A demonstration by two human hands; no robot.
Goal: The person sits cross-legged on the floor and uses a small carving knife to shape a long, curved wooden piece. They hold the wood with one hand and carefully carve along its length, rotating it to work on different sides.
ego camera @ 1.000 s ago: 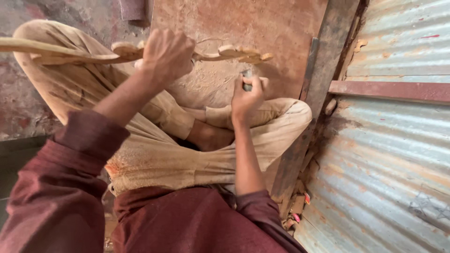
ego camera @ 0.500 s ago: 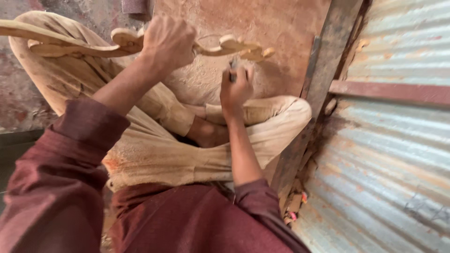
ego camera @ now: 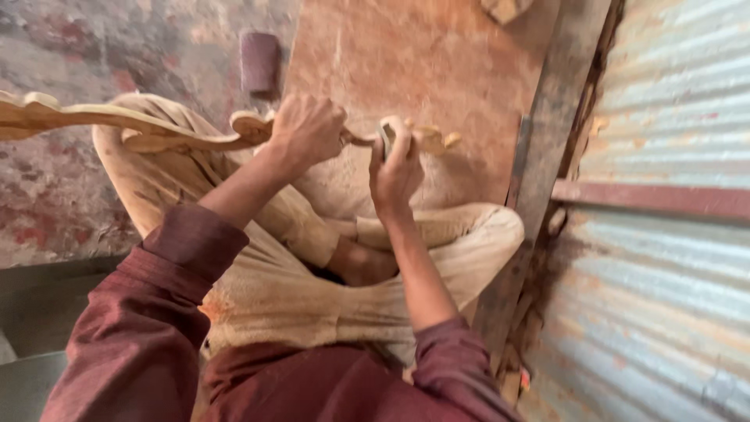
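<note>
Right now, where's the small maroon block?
Head view, upper centre-left: the maroon block lies on the floor beyond the left hand, just past the carved wooden piece that hand grips.

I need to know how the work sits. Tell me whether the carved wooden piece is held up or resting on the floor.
Held up: the left hand grips the carved wooden piece above the knees, off the floor.

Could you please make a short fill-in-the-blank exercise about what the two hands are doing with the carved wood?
1. The left hand grips a carved ____ piece.
2. The right hand holds a small ____ against the carving.
3. The wall on the right is corrugated ____.

Missing words: wooden; tool; metal
</note>
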